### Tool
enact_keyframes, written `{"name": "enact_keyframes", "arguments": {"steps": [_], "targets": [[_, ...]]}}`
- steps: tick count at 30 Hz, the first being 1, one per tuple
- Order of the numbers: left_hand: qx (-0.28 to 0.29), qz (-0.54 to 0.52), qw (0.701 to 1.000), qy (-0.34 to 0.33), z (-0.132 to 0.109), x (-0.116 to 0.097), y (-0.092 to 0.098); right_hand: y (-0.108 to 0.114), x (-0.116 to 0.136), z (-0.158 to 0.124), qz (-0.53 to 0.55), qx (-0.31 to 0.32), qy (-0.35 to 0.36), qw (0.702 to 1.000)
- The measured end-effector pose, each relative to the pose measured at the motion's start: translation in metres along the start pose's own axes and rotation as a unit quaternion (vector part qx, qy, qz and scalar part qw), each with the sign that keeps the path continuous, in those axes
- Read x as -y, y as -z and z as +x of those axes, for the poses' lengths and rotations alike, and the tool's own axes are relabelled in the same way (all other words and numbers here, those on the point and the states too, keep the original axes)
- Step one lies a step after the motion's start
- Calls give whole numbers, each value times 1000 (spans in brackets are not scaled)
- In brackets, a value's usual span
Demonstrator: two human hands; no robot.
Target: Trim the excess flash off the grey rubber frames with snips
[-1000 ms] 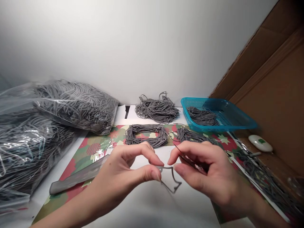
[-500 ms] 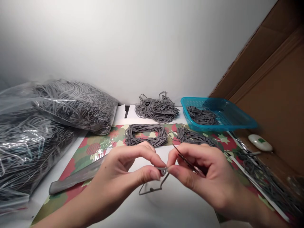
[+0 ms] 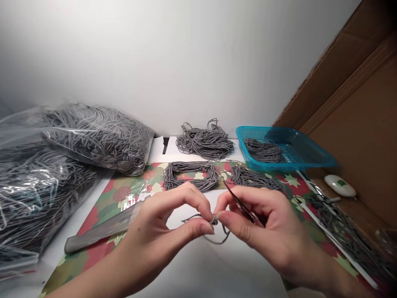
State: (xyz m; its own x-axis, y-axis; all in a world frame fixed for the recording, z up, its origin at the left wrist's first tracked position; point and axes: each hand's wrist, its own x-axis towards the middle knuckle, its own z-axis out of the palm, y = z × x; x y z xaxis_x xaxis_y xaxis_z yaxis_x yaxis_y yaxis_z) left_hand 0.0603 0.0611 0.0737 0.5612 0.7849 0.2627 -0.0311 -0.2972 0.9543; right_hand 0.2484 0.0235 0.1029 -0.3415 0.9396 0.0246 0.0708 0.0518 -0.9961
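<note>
Left hand (image 3: 161, 223): my fingertips pinch a grey wire loop (image 3: 214, 221) | right hand (image 3: 263, 234): fingers closed narrow on what look like dark tweezers (image 3: 240, 205)

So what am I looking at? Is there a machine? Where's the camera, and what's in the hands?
No machine here. These are a person's two bare hands, seen from one camera worn on the head, looking forward and down. The left hand pinches a grey cord loop between thumb and forefinger. The right hand holds a thin dark pointed tool, perhaps tweezers, close to that pinch. On the patterned mat lie bundles of grey cord and a flat grey bar. Farther back sits a blue basket with more cord in it, and at the left are clear plastic bags stuffed with the same cord.
</note>
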Motion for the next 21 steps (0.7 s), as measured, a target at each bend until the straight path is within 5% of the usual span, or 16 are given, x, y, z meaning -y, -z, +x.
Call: {"name": "enact_keyframes", "arguments": {"steps": [6, 21], "targets": [[-26, 66, 995, -70, 0, 0, -2, 0, -1, -2, 2, -7, -21, 1000], [-63, 8, 995, -71, 2, -4, -3, -5, 0, 1, 50, -4, -40, 998]]}}
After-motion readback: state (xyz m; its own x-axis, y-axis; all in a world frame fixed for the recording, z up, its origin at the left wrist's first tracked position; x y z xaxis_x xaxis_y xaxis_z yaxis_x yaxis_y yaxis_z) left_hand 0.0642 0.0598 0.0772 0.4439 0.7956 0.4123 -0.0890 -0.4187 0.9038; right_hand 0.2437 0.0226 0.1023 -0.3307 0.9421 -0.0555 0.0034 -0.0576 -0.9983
